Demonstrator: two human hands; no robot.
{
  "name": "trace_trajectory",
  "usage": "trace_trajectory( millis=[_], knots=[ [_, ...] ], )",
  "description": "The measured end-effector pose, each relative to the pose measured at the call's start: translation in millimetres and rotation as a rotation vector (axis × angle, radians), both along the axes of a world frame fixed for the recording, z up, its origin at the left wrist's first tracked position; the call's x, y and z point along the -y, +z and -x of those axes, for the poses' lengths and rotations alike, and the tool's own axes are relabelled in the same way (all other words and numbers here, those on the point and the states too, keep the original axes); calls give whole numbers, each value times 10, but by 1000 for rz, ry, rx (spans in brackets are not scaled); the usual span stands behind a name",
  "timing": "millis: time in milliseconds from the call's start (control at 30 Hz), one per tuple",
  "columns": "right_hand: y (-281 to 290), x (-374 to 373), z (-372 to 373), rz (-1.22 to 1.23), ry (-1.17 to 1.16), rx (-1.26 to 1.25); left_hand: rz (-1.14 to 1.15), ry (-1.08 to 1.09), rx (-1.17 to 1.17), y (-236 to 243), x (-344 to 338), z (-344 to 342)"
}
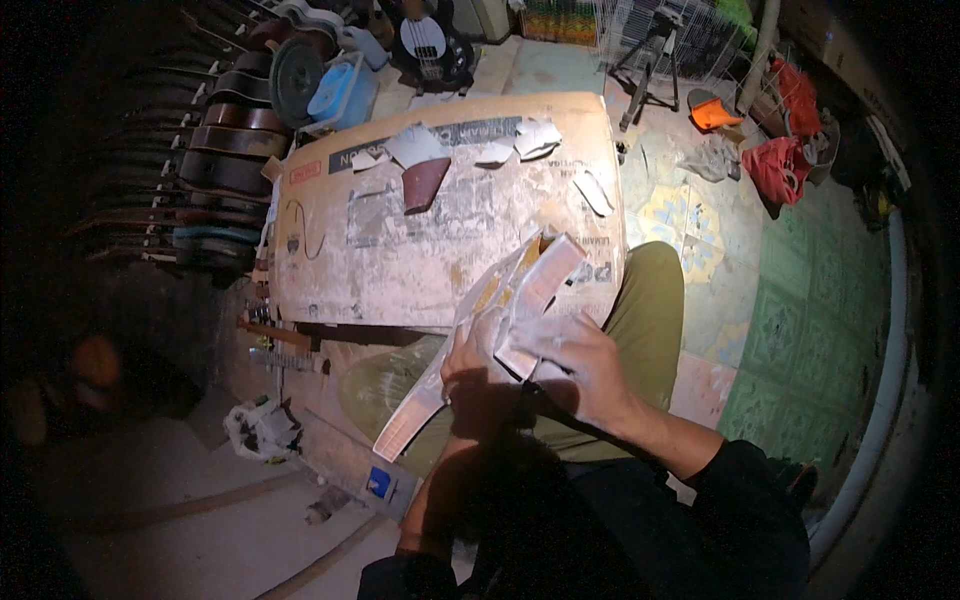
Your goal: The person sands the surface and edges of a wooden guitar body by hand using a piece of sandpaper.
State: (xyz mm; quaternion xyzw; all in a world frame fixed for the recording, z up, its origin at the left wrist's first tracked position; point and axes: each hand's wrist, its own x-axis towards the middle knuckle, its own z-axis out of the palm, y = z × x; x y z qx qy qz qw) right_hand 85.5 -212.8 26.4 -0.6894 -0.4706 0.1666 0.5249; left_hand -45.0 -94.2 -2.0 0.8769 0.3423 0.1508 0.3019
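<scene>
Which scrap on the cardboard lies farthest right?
The narrow whitish scrap alone near the right edge of the cardboard; the other scraps lie farther left.

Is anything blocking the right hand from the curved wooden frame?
Nothing visible: the right hand is against the frame, which the left hand holds. Loose scraps lie beyond, on the cardboard.

The wooden piece (553, 275) is pale pink-brown, the cardboard (335, 275) tan, the trousers (655, 290) olive, some floor tiles (800, 290) patterned green.
</scene>
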Motion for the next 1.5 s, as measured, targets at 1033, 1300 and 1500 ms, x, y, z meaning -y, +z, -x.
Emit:
trace_trajectory(
  millis=[1033, 1300, 1500],
  knots=[
    [-899, -70, -684, -45, -155, 574, -87, 46, -43, -119, -42, -27],
    [-1025, -102, -513, -28, -140, 650, -91, 39, -14, 126, -236, -67],
    [-1283, -166, -1081, 70, -437, -158, -129, -37, 123, 302, -503, -100]
  ],
)
